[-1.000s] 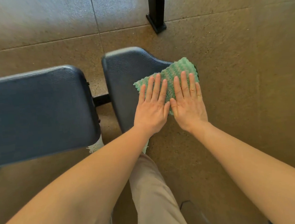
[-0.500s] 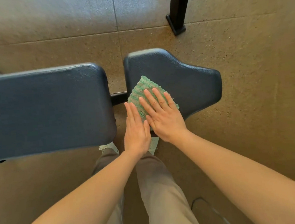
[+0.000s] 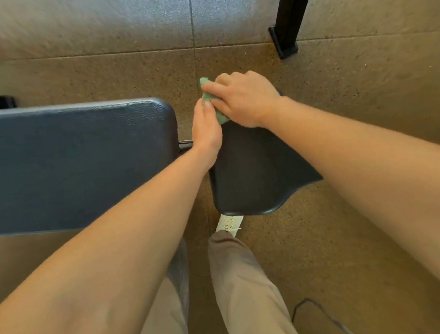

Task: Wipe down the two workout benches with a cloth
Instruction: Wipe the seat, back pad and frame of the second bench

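— At the far left corner of the seat pad (image 3: 253, 172), what is the right hand (image 3: 245, 99) doing?
— Its fingers curl down over the green cloth (image 3: 207, 97), which is bunched beneath the palm (only a strip shows past the knuckles).
— And the left hand (image 3: 207, 132)?
— Fingers straight and pressed together, lying along the seat's left edge, tips touching the cloth beside the right hand.
— Where is the long back pad (image 3: 76, 165)?
— Just left of the hands, across a narrow gap.
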